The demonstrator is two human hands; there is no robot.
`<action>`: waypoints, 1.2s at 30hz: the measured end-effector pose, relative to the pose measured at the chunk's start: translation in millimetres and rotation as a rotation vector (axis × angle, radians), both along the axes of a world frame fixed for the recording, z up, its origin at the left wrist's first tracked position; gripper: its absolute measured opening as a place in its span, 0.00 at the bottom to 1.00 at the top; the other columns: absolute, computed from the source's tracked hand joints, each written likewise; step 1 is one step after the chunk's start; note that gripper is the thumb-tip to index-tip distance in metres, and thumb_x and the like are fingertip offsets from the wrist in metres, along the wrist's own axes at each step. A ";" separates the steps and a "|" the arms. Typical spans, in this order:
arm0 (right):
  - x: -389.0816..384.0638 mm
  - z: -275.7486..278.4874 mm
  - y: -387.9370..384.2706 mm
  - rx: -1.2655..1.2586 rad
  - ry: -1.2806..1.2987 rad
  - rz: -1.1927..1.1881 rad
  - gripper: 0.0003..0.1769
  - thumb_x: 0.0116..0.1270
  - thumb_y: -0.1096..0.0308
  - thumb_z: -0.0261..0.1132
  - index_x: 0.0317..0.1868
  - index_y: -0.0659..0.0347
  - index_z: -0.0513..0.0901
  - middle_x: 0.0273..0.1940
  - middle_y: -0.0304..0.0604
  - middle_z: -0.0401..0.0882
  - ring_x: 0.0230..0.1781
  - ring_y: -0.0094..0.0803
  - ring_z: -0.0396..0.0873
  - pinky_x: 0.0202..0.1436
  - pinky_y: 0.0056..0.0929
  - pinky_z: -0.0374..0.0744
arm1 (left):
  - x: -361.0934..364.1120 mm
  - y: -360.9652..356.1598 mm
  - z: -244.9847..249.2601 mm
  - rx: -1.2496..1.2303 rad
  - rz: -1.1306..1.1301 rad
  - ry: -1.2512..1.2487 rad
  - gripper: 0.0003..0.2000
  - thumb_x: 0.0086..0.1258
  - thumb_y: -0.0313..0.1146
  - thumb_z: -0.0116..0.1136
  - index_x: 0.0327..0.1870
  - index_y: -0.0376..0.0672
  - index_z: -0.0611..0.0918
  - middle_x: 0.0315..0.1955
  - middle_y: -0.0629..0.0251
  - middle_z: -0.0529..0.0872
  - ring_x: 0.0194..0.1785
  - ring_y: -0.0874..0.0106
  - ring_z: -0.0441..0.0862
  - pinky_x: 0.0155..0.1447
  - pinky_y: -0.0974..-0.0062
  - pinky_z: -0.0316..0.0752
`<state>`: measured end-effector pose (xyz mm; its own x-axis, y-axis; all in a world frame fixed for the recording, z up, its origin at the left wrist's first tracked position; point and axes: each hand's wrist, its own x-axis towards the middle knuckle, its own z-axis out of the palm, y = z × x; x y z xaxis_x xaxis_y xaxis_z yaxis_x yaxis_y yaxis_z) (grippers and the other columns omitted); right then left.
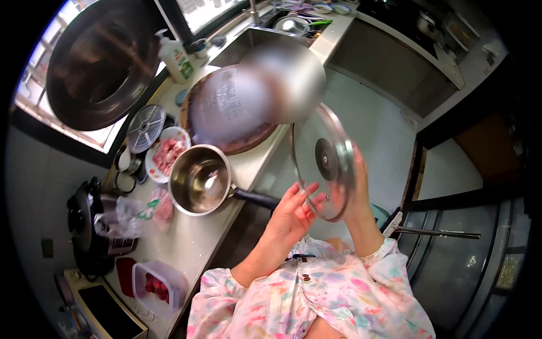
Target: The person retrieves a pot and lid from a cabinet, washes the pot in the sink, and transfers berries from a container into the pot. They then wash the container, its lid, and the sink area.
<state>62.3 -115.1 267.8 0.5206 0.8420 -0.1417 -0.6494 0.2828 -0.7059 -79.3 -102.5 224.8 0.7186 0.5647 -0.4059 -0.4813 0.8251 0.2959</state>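
A glass lid [308, 148] with a metal rim and a round dark knob is held up on edge in front of me. My right hand [358, 181] grips it from the right, its fingers partly hidden behind the glass. At the lower left of the rim is my left hand [289, 217], palm turned up and fingers spread, some overlapping the glass. Just left of that hand, a steel saucepan [199, 182] sits on the counter, its black handle pointing toward me. A little clear liquid or shine shows inside it.
A bowl of chopped meat [168, 155] stands beside the saucepan. Behind are a round wooden board [248, 146], partly blurred, and a sink [237, 50]. A large wok [101, 65] is near the window. A plastic box of red fruit [175, 282] and a cooker [87, 226] stand nearer.
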 end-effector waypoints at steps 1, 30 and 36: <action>12.0 -5.2 3.8 -0.044 0.106 -0.019 0.18 0.61 0.69 0.54 0.52 0.63 0.71 0.38 0.37 0.76 0.20 0.18 0.71 0.18 0.16 0.70 | 10.0 9.0 -0.9 -0.035 -0.017 0.018 0.27 0.62 0.31 0.61 0.61 0.44 0.63 0.50 0.59 0.76 0.47 0.64 0.79 0.50 0.69 0.76; 260.1 -131.2 490.6 -0.217 -0.392 0.699 0.08 0.66 0.68 0.59 0.43 0.61 0.77 0.34 0.39 0.80 0.34 0.24 0.79 0.36 0.23 0.78 | 205.4 345.2 14.8 -0.038 0.584 0.371 0.29 0.53 0.13 0.45 0.59 0.44 0.62 0.52 0.51 0.74 0.49 0.48 0.78 0.49 0.56 0.80; 354.2 -150.5 722.1 -0.133 -0.631 0.584 0.12 0.67 0.63 0.58 0.45 0.61 0.74 0.30 0.35 0.75 0.28 0.20 0.75 0.22 0.18 0.76 | 283.1 433.3 -13.6 -0.133 0.765 0.452 0.25 0.59 0.16 0.46 0.60 0.38 0.61 0.52 0.50 0.73 0.43 0.55 0.82 0.43 0.63 0.82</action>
